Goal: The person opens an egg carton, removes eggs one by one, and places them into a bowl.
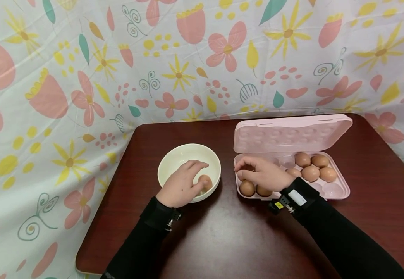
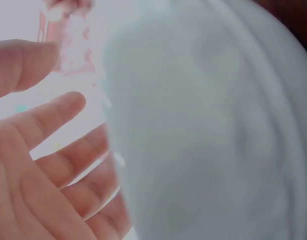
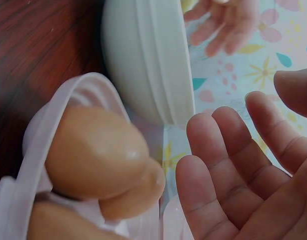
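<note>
My left hand (image 1: 181, 184) is over the cream bowl (image 1: 168, 162), fingers apart and loosely bent. A brown egg (image 1: 206, 182) shows inside the bowl, beyond the thumb. The left wrist view has the palm (image 2: 23, 185) bare beside the bowl's blurred wall (image 2: 203, 125). Above the left part of the pink egg carton (image 1: 342, 190) hovers my right hand (image 1: 266, 174), its fingers gently bent around nothing. Brown eggs (image 1: 247, 188) sit in the cups below it; the hand hides part of that row. The right wrist view shows eggs (image 3: 96, 152) close to the fingers (image 3: 208, 140).
The carton's lid (image 1: 289, 133) stands raised at the back. Several more eggs (image 1: 310, 173) fill cups on its right side. Everything stands on a dark reddish table (image 1: 222, 240), with a floral cloth (image 1: 195, 77) hanging behind and at the left.
</note>
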Demonstrator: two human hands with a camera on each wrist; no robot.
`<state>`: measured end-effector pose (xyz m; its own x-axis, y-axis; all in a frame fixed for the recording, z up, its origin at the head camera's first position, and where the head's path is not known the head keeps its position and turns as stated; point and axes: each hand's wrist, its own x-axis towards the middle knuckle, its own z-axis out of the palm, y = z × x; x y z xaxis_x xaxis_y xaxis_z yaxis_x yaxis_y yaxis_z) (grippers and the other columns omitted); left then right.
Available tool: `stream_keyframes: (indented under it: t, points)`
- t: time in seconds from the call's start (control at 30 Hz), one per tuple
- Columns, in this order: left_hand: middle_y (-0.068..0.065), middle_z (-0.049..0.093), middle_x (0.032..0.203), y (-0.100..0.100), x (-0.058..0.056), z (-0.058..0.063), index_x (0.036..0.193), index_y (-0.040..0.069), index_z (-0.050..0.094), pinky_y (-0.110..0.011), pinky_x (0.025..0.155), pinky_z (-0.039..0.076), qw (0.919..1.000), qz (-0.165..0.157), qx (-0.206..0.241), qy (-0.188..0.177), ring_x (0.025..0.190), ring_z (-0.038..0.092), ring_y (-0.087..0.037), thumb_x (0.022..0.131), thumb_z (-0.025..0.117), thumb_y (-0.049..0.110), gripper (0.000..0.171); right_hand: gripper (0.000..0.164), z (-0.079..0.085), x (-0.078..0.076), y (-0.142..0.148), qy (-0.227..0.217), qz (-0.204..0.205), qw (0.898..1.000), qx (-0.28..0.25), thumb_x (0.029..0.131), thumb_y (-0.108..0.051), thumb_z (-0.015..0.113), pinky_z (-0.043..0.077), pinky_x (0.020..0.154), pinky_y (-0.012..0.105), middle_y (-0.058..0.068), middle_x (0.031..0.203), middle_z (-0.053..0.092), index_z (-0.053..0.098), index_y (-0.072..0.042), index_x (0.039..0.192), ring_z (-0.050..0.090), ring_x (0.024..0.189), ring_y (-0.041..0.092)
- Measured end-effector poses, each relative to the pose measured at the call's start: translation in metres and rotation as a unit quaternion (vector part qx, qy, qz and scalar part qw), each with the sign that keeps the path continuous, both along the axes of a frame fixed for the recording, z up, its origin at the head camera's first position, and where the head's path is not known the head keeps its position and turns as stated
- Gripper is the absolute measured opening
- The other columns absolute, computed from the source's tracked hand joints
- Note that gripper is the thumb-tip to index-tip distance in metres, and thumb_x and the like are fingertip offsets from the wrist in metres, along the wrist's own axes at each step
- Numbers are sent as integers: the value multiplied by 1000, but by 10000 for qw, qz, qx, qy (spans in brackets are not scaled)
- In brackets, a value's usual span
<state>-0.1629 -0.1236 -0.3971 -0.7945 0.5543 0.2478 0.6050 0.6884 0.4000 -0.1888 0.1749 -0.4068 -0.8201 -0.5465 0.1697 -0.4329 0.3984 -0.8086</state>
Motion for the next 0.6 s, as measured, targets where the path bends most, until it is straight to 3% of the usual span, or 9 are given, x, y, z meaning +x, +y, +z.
stream_keyframes:
  t: [0.2, 0.37, 0.47, 0.6]
  points:
    - [-3, 56, 132, 22, 1, 2, 134, 11, 61, -33, 103, 42, 9982, -360, -13, 470, 117, 55, -19, 93, 65, 20, 41, 5, 3, 0, 11, -51, -248, 9986, 461, 98, -21, 68, 48, 80, 26, -2, 97, 69, 70, -19, 102, 61, 88, 13]
    - [-3, 57, 130, 37, 5, 1, 130, 11, 64, -31, 100, 43, 9964, -579, 15, 618, 109, 55, -18, 93, 67, 20, 38, 9, 8, 0, 28, -490, -326, 9973, 433, 99, -21, 64, 49, 80, 31, 5, 102, 69, 69, -17, 106, 62, 88, 21]
    - [-5, 58, 129, 46, 7, 1, 128, 12, 65, -31, 102, 42, 9943, -794, -27, 707, 116, 55, -19, 92, 69, 19, 38, 11, 10, 1, 42, -343, -620, 9942, 811, 99, -23, 64, 49, 81, 33, 0, 103, 70, 69, -21, 109, 62, 90, 19]
    - [-3, 59, 129, 60, 11, 1, 127, 13, 66, -30, 103, 43, 9897, -1130, -10, 883, 120, 55, -18, 91, 69, 19, 37, 12, 13, -2, 62, 244, -977, 9850, 1399, 100, -26, 63, 49, 81, 36, -6, 103, 68, 69, -22, 110, 61, 92, 15]
